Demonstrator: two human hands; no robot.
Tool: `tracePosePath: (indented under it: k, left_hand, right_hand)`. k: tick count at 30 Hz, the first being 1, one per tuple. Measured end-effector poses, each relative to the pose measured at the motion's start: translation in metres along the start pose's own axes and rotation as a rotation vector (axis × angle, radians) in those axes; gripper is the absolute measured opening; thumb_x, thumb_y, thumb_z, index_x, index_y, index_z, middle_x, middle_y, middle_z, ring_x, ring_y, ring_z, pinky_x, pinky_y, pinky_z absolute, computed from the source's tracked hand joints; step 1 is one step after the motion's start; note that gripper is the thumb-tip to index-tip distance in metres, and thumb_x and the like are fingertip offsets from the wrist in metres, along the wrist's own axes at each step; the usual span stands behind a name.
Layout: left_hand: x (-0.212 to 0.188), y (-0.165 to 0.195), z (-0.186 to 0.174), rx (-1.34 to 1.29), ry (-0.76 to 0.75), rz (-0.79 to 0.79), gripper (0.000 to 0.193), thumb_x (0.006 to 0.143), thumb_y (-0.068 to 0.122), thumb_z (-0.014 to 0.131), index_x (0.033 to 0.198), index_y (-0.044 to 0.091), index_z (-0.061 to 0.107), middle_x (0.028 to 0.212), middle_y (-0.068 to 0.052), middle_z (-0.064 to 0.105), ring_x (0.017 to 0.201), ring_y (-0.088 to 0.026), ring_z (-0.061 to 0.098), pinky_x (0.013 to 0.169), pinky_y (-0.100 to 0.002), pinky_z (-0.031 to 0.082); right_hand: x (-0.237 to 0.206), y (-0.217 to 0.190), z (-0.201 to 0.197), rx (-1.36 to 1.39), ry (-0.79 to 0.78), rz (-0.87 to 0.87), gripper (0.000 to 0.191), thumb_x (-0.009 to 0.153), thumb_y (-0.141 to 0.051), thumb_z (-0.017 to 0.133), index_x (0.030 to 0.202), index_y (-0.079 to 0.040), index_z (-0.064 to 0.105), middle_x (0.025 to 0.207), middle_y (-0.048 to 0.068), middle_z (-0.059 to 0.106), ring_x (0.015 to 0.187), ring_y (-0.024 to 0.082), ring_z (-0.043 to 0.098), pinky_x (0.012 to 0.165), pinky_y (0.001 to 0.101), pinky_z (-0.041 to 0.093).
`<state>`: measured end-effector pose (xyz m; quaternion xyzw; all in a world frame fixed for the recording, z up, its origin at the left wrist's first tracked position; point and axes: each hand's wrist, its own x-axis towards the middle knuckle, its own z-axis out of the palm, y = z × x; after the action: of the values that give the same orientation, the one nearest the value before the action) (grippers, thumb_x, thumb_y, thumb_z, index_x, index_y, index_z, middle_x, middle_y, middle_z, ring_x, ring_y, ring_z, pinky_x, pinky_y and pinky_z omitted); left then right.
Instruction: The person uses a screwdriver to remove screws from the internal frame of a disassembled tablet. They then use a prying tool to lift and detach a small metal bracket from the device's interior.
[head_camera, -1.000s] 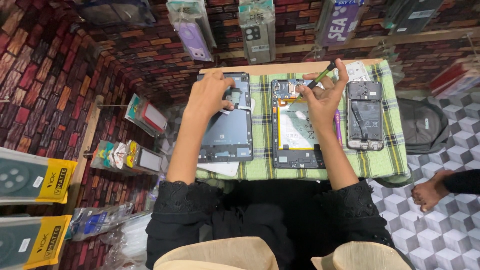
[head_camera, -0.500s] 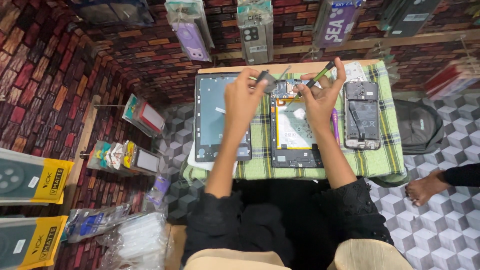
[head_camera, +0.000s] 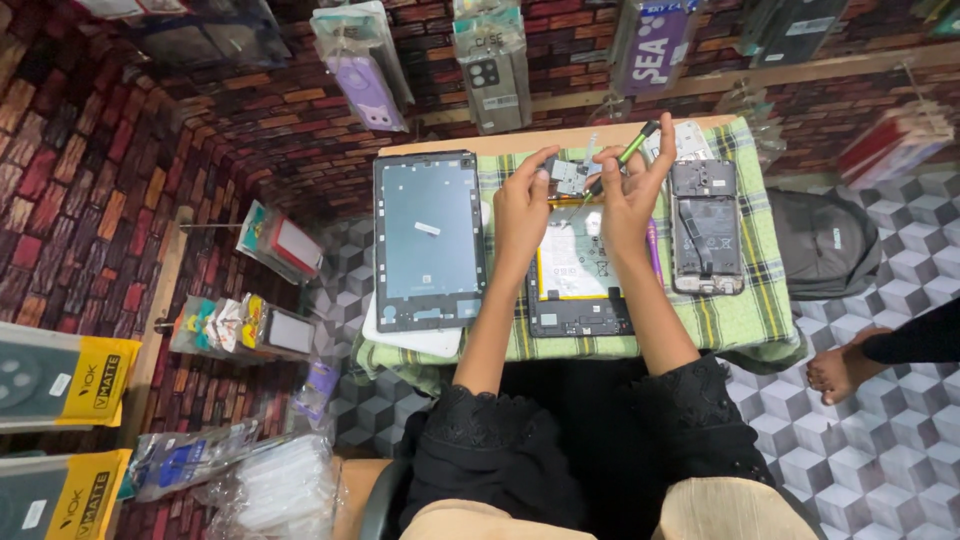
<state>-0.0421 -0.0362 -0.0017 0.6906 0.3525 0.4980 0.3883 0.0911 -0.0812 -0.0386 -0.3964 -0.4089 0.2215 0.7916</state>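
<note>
Head view: brick-pattern walls hung with packaged cases, checked green cloth (head_camera: 740, 320) over surface. Left hand (head_camera: 520, 205) fingers pinching small grey part (head_camera: 568, 176) steady above opened tablet (head_camera: 578, 280). Right hand (head_camera: 632, 190) fingers pinching green-handled screwdriver (head_camera: 622, 162), tip against part. Tablet frame (head_camera: 428, 240) parked left; opened phone (head_camera: 706, 228) right.

Left hand (head_camera: 522, 205) off tablet back frame (head_camera: 428, 240), where it lay a second ago; now raised over top end of opened tablet (head_camera: 578, 270), fingers pinching small grey part (head_camera: 568, 176). Part now lifted, just beside right hand (head_camera: 630, 190). Frame bare, left of left hand. Right hand in closer, screwdriver (head_camera: 622, 160) tip now near part. Hands nearly meet, earlier well apart.
</note>
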Motion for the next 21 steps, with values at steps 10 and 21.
tracePosePath:
  k: [10, 21]
  left_hand:
    - [-0.003, -0.002, 0.002, -0.092, -0.029, -0.042, 0.035, 0.101, 0.009, 0.059, 0.134, 0.017, 0.069, 0.097, -0.006, 0.078, 0.088, -0.011, 0.076, 0.078, -0.028, 0.060]
    - [-0.001, 0.020, -0.004, 0.021, 0.098, -0.097, 0.026, 0.098, 0.007, 0.060, 0.119, 0.014, 0.074, 0.094, -0.008, 0.078, 0.079, -0.018, 0.075, 0.071, -0.031, 0.058]
  right_hand:
    - [0.001, 0.007, -0.004, 0.005, 0.022, -0.028, 0.084, 0.112, -0.010, 0.070, 0.169, -0.019, 0.008, 0.114, 0.011, 0.066, 0.093, 0.012, 0.064, 0.081, 0.0244, 0.055]
    - [0.001, 0.000, -0.004, 0.045, 0.005, -0.001, 0.081, 0.111, -0.010, 0.065, 0.166, -0.019, 0.006, 0.116, 0.012, 0.067, 0.085, 0.016, 0.069, 0.079, 0.0279, 0.058]
